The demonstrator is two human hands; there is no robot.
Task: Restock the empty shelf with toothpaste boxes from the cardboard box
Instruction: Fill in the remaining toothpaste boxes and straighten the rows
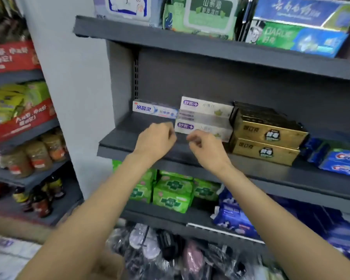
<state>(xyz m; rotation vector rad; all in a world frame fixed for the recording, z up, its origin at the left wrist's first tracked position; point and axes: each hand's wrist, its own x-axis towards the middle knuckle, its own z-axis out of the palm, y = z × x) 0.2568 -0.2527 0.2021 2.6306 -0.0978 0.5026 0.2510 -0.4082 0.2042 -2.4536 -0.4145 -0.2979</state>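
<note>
Two bare hands reach out over the near edge of the dark grey shelf (117, 136), neither holding anything. The left hand (155, 139) has its fingers curled loosely inward, just short of the white-and-purple toothpaste boxes (205, 118), which sit stacked near the middle of the shelf. The right hand (205, 147) is likewise loosely curled and empty, its fingertips close to the lower box's near end; the blur leaves it unclear whether they touch it. Further back and to the left, a white-and-blue toothpaste box (155, 110) lies on its long side against the back panel, touching the stack's left side. To the right of the stack stand gold-and-black boxes (266, 138), piled in layers, with blue packs (340, 161) beyond them at the far right. Much of the shelf's left part is bare. Green packets (171, 190) fill the shelf below.
</note>
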